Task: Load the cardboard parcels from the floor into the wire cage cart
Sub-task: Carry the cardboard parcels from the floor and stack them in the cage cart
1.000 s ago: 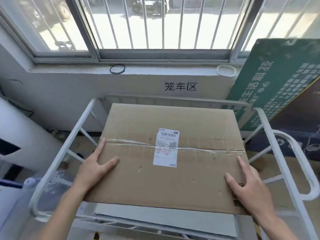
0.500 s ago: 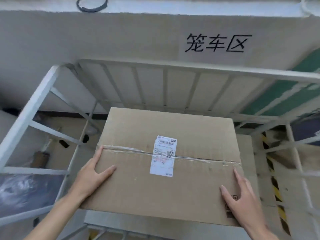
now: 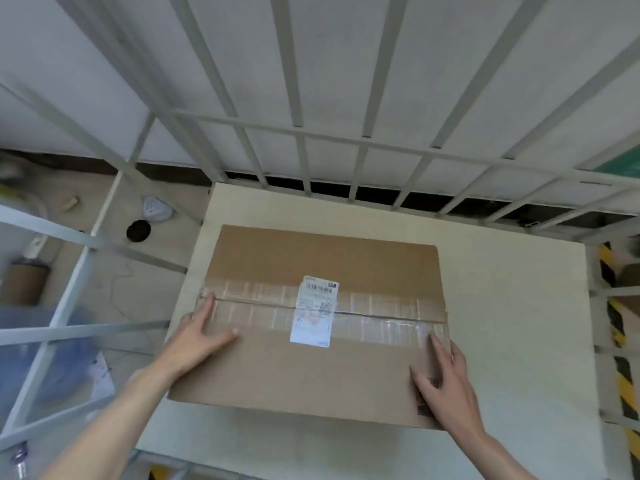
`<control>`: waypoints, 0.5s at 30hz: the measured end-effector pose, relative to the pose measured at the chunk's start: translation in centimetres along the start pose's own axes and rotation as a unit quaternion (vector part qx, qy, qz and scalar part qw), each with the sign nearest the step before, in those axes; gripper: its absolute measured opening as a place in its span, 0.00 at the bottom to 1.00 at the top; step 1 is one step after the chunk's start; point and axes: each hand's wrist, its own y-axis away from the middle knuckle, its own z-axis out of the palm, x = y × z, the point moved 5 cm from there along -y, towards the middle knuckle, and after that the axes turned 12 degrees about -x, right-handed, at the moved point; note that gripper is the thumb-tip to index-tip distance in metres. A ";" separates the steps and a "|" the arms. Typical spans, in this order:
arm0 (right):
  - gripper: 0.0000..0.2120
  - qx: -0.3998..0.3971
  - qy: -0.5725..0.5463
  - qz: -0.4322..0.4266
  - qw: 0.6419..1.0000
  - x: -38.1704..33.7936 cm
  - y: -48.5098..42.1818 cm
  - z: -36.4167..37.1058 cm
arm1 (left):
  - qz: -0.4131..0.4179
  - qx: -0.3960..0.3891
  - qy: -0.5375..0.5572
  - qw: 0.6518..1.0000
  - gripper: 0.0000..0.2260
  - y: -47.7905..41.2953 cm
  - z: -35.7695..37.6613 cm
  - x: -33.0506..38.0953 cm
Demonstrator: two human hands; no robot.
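A large brown cardboard parcel [image 3: 277, 372], taped along its middle seam and bearing a white shipping label [image 3: 314, 315], sits low inside the white wire cage cart [image 3: 363, 147], over the cart's pale floor board [image 3: 512, 306]. My left hand [image 3: 199, 336] lies flat on the parcel's top at its left edge, fingers spread. At the right edge my right hand [image 3: 446, 379] rests the same way on the top. Whether the parcel touches the board I cannot tell.
The cart's barred back wall stands against a white room wall. Diagonal cage bars [image 3: 79, 271] close off the left side. Outside on the left floor lie a black round object [image 3: 138, 231] and a cardboard tube [image 3: 24, 284]. Yellow-black hazard tape [image 3: 620, 341] runs along the right.
The parcel has gone down from the cart's top rim to deep inside the cage, near its floor board. Both hands stayed on its left and right edges, and my view tilted down.
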 end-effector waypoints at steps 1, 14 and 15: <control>0.39 -0.029 0.004 0.006 1.000 0.8 -0.6 1.1 | -0.023 -0.024 -0.012 0.999 0.53 -0.9 1.1 -1.1; 0.53 -0.091 0.065 -0.005 0.994 4.5 -3.9 4.8 | -0.049 0.114 -0.196 0.973 0.47 -2.9 6.6 -3.1; 0.53 -0.084 0.069 -0.008 0.994 4.6 -3.9 4.7 | -0.023 0.143 -0.224 0.964 0.45 -2.4 7.6 -2.3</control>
